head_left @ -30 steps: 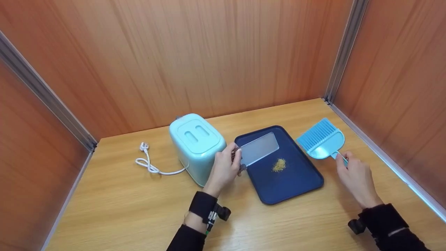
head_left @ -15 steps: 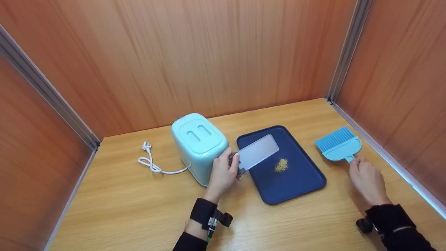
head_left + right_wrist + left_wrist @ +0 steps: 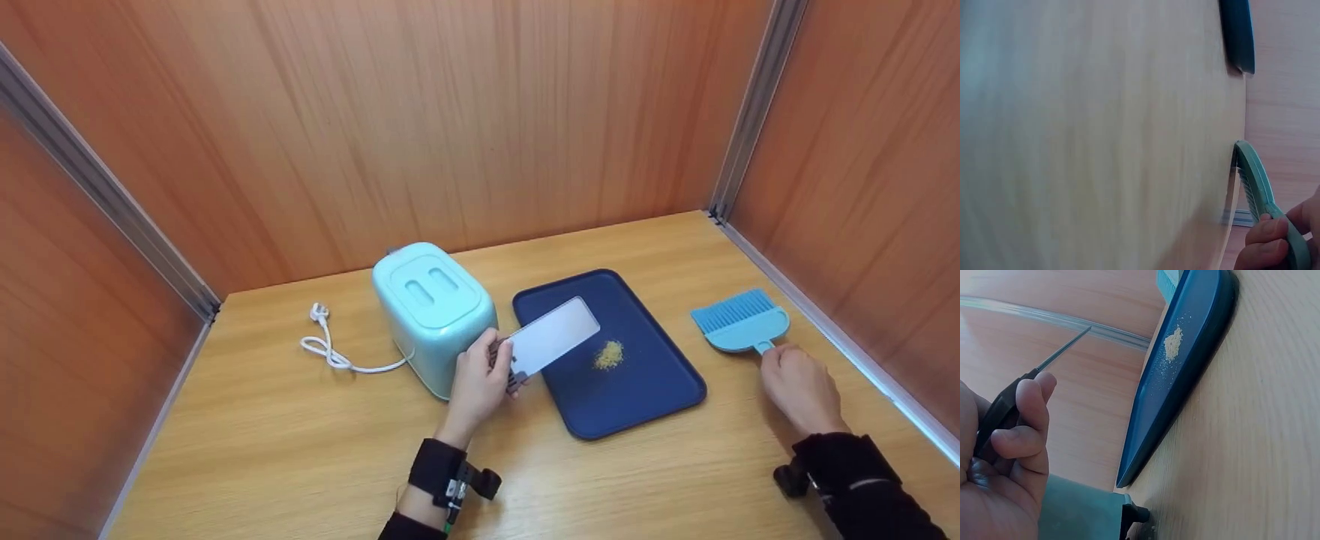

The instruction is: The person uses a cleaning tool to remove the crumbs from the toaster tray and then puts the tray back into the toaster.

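Note:
My left hand [image 3: 480, 379] pinches a flat metal crumb tray [image 3: 556, 336] by its dark end, seen edge-on in the left wrist view. Its plate reaches over the left part of a navy serving tray [image 3: 630, 409]. On that serving tray lies a small heap of yellowish crumbs [image 3: 608, 355], right of the plate's end. My right hand [image 3: 804, 386] holds a light-blue hand brush [image 3: 744, 321] by the handle, to the right of the serving tray. The brush's bristles point away from me, low over the table; whether they touch it I cannot tell. A turquoise toaster [image 3: 442, 322] stands just left of my left hand.
The toaster's white cord [image 3: 352, 367] loops out to the left and ends in a plug [image 3: 319, 312]. Wood-patterned panels [image 3: 450, 127] close off the wooden table [image 3: 315, 442] at the back and both sides.
My right hand has moved right and slightly toward me with the brush, farther from the serving tray. My left hand has tilted the crumb tray's plate slightly; the crumbs look unchanged.

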Demonstrator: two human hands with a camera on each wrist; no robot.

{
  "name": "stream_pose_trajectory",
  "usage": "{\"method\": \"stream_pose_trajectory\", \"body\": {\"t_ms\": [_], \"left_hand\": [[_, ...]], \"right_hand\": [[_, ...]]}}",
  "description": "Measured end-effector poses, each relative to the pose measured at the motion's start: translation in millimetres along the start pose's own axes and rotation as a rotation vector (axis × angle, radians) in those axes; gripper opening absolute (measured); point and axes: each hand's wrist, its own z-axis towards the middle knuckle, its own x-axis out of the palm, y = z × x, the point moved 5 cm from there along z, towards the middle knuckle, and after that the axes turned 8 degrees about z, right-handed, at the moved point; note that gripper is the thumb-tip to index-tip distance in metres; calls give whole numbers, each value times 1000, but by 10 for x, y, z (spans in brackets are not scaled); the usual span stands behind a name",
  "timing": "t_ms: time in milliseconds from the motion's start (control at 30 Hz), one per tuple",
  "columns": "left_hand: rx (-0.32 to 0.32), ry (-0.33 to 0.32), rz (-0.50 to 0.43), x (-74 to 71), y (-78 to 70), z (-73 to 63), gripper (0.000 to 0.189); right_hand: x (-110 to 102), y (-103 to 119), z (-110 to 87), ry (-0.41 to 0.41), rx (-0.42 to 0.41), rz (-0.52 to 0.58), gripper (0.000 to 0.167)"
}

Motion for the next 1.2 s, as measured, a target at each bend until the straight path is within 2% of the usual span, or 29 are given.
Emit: {"method": "stream_pose_trajectory", "body": {"t_ms": [200,300,533,767,933,1200], "left_hand": [[-10,-11,-8,-26,11,-22,22],[-6,-8,-10,-30,14,-31,23],[-13,13,-27,-32,17,-54,22],[-22,31,-21,-36,26,-66,22],[-39,51,-33,-56,24,-94,23],[-37,55,-83,-108,-3,-141,25]], "right_hand": [[-24,-68,49,115,112,-63,46],[-44,-94,63,147,129,-97,45],[-77,-111,82,97,91,-129,30],[-100,-129,107,60,46,-140,33],[-98,-150,107,78,37,-142,28],[-109,-88,93,88,4,-154,29]]}}
